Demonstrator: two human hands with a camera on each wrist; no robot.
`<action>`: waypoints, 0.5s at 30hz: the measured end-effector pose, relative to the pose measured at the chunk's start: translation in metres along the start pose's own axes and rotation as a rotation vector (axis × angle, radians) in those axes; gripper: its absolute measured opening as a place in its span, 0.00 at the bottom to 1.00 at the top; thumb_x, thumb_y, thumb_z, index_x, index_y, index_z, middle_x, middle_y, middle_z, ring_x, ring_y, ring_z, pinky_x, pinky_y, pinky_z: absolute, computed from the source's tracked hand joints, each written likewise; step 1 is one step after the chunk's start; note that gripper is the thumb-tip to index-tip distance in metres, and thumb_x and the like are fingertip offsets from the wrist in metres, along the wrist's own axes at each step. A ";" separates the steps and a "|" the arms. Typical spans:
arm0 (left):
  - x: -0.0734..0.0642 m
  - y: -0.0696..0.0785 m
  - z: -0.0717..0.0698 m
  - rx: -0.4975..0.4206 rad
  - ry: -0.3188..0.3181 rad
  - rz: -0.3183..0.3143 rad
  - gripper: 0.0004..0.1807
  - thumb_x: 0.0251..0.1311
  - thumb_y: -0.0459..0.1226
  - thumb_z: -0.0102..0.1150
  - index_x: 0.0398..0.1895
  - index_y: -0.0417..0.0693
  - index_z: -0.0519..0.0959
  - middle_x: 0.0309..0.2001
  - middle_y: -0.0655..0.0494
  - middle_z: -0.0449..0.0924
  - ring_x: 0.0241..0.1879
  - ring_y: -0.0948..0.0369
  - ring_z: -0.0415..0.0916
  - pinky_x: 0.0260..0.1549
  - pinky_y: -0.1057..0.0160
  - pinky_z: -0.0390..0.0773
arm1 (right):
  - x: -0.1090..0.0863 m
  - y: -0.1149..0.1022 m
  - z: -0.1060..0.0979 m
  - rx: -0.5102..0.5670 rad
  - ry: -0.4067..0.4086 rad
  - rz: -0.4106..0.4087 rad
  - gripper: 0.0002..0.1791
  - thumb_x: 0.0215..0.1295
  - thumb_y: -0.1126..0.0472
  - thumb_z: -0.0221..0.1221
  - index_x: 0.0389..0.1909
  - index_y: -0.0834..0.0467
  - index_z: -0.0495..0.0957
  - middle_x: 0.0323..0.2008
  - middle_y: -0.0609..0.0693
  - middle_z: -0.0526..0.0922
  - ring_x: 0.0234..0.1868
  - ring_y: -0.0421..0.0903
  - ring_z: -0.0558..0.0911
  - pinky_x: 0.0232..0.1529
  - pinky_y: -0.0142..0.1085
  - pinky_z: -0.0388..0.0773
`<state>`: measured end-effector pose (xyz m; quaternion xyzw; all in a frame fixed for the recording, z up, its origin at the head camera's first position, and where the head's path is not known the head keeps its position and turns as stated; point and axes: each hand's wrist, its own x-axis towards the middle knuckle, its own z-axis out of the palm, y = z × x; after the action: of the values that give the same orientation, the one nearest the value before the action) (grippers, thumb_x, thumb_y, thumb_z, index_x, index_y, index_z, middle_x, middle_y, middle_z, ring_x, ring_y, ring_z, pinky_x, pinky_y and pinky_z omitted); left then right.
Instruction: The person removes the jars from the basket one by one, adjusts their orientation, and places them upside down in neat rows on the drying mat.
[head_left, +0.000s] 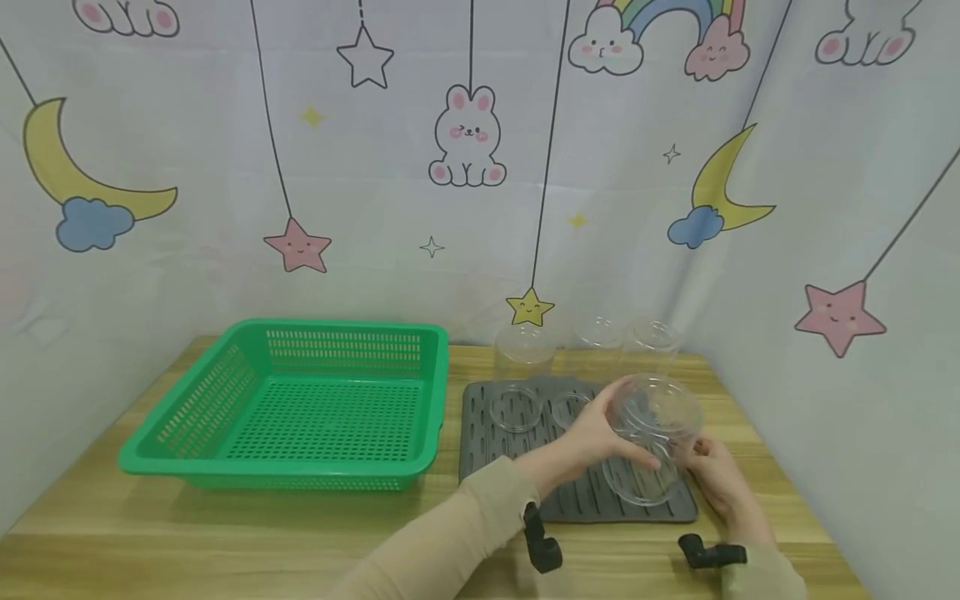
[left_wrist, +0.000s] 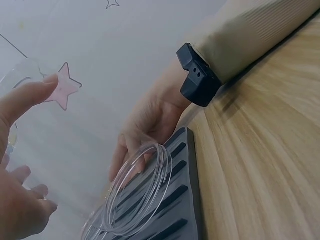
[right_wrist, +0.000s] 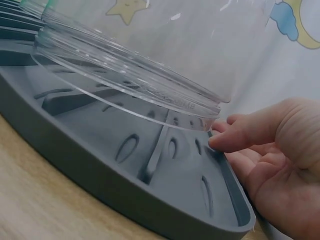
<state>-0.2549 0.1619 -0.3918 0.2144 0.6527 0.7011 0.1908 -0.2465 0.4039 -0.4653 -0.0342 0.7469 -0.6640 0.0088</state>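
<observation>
My left hand curls round the upper part of a clear plastic jar, its thumb lying across the near side. Mouth down and slightly tilted, the jar is at the right part of a grey drying mat; whether its rim rests fully there I cannot tell. Beside the rim is my right hand, fingers loosely bent, fingertips at or very near the edge. In the left wrist view, part of the right hand shows behind the clear rim.
Several more clear jars stand upside down toward the back of the mat, one at the left and another at the right. A green plastic basket sits left of the mat on the wooden table. Behind hangs a patterned cloth.
</observation>
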 end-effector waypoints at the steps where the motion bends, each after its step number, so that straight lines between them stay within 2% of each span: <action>1: 0.001 0.000 0.000 0.002 -0.001 -0.002 0.56 0.44 0.25 0.75 0.71 0.75 0.58 0.72 0.72 0.59 0.76 0.61 0.50 0.71 0.54 0.61 | 0.000 0.000 0.000 -0.003 -0.003 -0.004 0.19 0.65 0.73 0.53 0.39 0.42 0.78 0.38 0.29 0.82 0.43 0.25 0.76 0.44 0.19 0.72; 8: 0.003 0.003 0.004 0.036 -0.005 -0.011 0.56 0.44 0.26 0.75 0.73 0.74 0.57 0.73 0.70 0.58 0.75 0.61 0.51 0.70 0.55 0.61 | 0.000 -0.002 0.001 0.021 -0.002 -0.036 0.21 0.66 0.73 0.54 0.35 0.41 0.82 0.37 0.29 0.82 0.43 0.25 0.76 0.44 0.19 0.73; 15: 0.001 0.007 0.011 0.079 0.048 -0.034 0.57 0.40 0.28 0.78 0.71 0.76 0.59 0.71 0.67 0.61 0.73 0.58 0.57 0.66 0.56 0.66 | 0.000 -0.005 0.002 0.017 0.006 -0.037 0.19 0.66 0.72 0.55 0.36 0.43 0.83 0.40 0.31 0.82 0.44 0.27 0.77 0.44 0.21 0.74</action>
<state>-0.2497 0.1717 -0.3839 0.1937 0.6879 0.6763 0.1783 -0.2461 0.4018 -0.4609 -0.0460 0.7404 -0.6705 -0.0052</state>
